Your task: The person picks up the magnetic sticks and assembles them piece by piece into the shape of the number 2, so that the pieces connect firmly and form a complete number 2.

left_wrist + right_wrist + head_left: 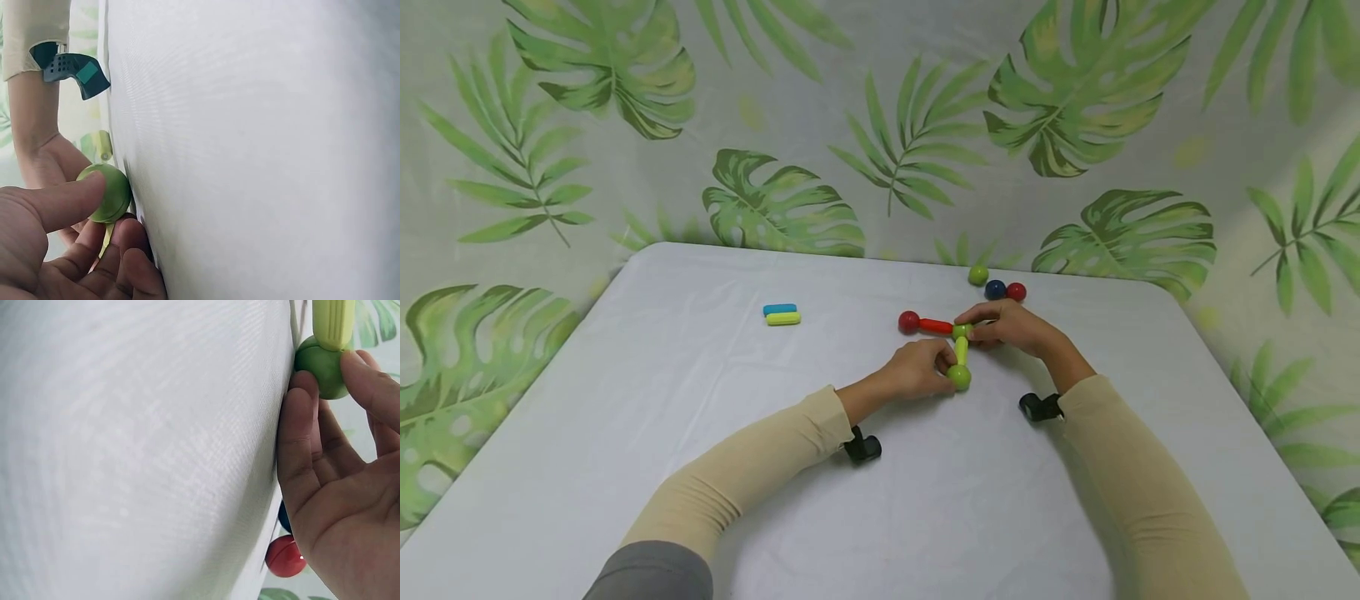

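Note:
A joined piece lies on the white table: a red ball (908,322), a red rod (936,327), a green ball at the corner (322,370), a yellow-green rod (962,351) and a nearer green ball (958,378). My left hand (917,369) pinches the nearer green ball, thumb on top in the left wrist view, fingers curled beneath beside the rod. With thumb and fingers, my right hand (1009,325) grips the corner green ball. In the right wrist view the yellow-green rod meets that ball. The red rod joins it from the left.
Behind my right hand sit a loose green ball (978,275), a dark blue ball (995,290) and a red ball (1016,292). A blue rod (780,309) and a yellow rod (783,318) lie side by side at left. A leaf-patterned cloth (910,50) hangs behind the table.

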`<act>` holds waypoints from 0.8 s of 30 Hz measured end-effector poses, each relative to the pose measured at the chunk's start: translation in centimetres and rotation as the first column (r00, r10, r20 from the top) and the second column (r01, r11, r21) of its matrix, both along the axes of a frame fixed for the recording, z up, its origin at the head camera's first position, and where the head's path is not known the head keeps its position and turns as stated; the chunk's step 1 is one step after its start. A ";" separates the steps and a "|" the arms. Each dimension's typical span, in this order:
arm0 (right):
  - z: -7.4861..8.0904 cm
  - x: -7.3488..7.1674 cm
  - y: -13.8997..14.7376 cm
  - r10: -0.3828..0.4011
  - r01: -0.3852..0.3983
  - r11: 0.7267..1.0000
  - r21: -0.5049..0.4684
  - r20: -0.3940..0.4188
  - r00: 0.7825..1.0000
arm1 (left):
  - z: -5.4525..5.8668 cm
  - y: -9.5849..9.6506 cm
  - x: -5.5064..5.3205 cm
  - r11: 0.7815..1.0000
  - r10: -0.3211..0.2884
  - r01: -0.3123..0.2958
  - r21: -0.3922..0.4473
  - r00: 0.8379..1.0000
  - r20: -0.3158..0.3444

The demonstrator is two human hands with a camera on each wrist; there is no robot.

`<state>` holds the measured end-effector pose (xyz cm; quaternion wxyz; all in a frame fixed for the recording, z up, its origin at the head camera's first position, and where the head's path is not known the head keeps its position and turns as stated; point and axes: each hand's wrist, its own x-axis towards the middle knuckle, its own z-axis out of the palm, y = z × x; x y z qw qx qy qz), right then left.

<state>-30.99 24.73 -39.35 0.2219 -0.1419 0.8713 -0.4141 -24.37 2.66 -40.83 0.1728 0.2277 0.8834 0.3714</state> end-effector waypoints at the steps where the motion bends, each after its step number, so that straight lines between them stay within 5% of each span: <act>1: 0.0 0.0 0.0 0.000 0.000 1.000 0.000 -0.002 1.000 | 0.0 0.0 0.0 1.000 -0.001 0.001 -0.002 1.000 -0.003; 6: -0.1 -0.1 0.0 0.002 -0.002 1.000 0.006 -0.017 1.000 | 0.5 -0.7 -0.4 1.000 0.009 -0.010 -0.014 0.999 -0.044; 9: -0.1 -0.1 0.0 0.003 -0.002 1.000 0.012 -0.025 1.000 | 0.9 -1.8 -1.3 0.998 0.033 -0.039 -0.043 0.992 -0.125; 15: 0.1 -0.1 -0.3 -0.007 0.010 0.998 0.054 -0.058 0.998 | 1.3 -4.8 -4.2 0.987 0.089 -0.125 -0.097 0.944 -0.317; 18: 0.1 -0.2 -0.6 -0.005 0.011 0.997 0.073 -0.074 0.997 | 1.2 -5.8 -5.5 0.986 0.088 -0.129 -0.108 0.941 -0.326; 24: -0.2 -0.5 -1.3 0.001 0.005 0.998 0.056 -0.094 0.996 | 1.0 -6.5 -7.0 0.987 0.002 -0.040 -0.156 0.972 -0.236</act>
